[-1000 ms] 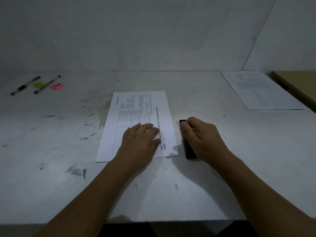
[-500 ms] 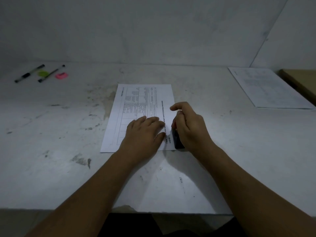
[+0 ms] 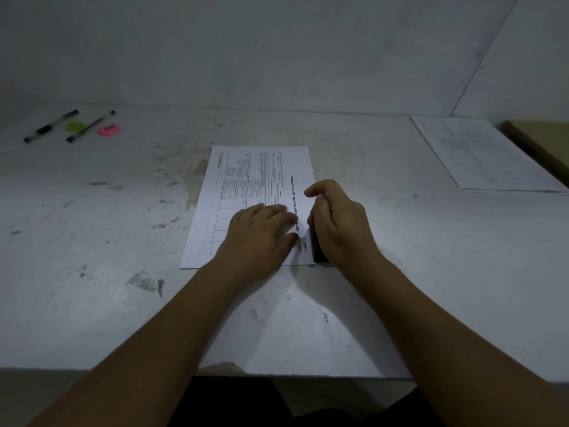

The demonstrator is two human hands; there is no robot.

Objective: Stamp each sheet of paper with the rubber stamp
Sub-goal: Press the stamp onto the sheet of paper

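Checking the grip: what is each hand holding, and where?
Right hand grips the black stamp around its far part; left hand presses flat on the sheet.

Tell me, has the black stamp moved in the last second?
Yes. The stamp, gripped by the right hand, moved left: earlier it was just clear of the right edge of the sheet, now it overlaps that edge.

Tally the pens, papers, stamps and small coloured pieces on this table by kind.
Pens: 2, outer pen, inner pen
Papers: 2, sheet under the left hand, far-right paper (maybe a stack)
Stamps: 1, stamp in the right hand
Coloured pieces: 2, green piece, pink piece
Total: 7
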